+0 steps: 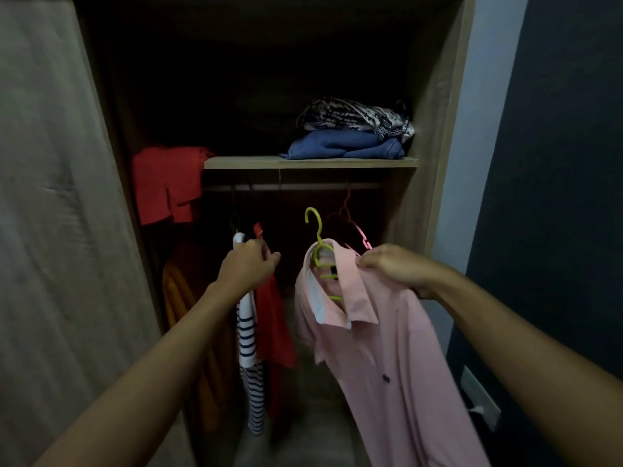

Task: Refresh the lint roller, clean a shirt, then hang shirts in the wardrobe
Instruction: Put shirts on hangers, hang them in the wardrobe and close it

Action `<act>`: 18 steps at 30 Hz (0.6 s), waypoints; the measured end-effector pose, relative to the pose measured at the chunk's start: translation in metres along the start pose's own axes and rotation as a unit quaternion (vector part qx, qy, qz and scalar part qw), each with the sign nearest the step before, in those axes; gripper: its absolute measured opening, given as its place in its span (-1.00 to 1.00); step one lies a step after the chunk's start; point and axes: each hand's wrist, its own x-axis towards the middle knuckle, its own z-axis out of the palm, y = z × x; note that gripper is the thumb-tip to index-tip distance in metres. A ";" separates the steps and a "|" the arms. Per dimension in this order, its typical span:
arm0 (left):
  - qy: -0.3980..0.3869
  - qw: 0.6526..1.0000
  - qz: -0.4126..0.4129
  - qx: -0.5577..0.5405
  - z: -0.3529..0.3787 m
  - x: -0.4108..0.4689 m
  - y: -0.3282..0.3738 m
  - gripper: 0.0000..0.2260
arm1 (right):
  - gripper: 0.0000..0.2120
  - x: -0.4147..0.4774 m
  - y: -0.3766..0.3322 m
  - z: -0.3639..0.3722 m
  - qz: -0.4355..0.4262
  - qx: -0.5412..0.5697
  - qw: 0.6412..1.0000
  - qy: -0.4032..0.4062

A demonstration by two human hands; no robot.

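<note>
Seemingly clearing space, the left hand [249,261] at centre grips a hung striped shirt [247,335]; the right hand [394,267] pinches a pink polo shirt [387,348] on its green hanger [318,237].

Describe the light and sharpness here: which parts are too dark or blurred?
Head view: dim; above the shelf nearly black; the pink shirt in the right hand and the left hand on the striped shirt are lit, slightly soft; wide lens bends the wardrobe door.

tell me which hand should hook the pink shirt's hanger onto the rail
Right. The right hand grips the pink shirt on its green hanger, hook free below the rail; the left hand holds the hung striped shirt aside.
</note>
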 end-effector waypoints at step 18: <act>-0.058 0.997 -0.043 0.018 0.036 0.111 -0.042 -0.56 | -0.68 0.172 -0.031 0.092 -0.024 -0.029 0.985 0.167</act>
